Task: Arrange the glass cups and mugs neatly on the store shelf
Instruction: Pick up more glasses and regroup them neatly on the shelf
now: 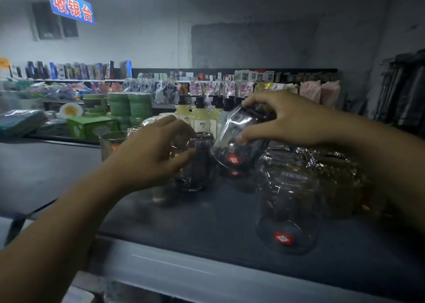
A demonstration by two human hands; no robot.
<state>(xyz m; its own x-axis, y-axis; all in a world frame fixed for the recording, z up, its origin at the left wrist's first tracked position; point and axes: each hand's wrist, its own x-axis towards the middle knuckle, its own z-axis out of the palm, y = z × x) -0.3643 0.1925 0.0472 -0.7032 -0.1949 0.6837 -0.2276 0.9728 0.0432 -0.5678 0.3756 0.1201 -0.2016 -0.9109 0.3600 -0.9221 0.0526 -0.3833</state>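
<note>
- The pale front edge of the shelf point(184, 266) runs across the bottom of the view, with its dark top above it.
- 1 lying glass point(288, 208) rests on its side at the right of the shelf. Its base faces the camera and carries a red sticker point(283, 238).
- Just behind the lying glass sits a cluster of more glassware point(335, 178) in crinkled clear wrap. The pieces are too blurred to count.
- The left hand point(149, 158) reaches in from the lower left. Its fingers and thumb curl round an upright glass point(196, 167) that stands on the shelf near the middle.
- The right hand point(285, 121) comes in from the right, higher up. It clamps a tilted glass point(234, 139) between the thumb below and the fingers above, and holds it off the shelf just right of the upright glass.
- The base of the tilted glass points down and toward the camera.
- Another glass point(234, 173) with a red mark lies on the shelf directly under the tilted one.
- Behind the left hand, 1 glass with an orange label point(112, 141) stands at the back of the shelf.
- Beyond the shelf stand pump bottles point(199, 117) of pale yellow liquid, a green box point(92, 127) and stacks of green goods point(128, 107).
- Farther off, wall shelves hold packaged goods point(161, 89).
- A blue sign point(70, 5) with red characters hangs at the upper left.
</note>
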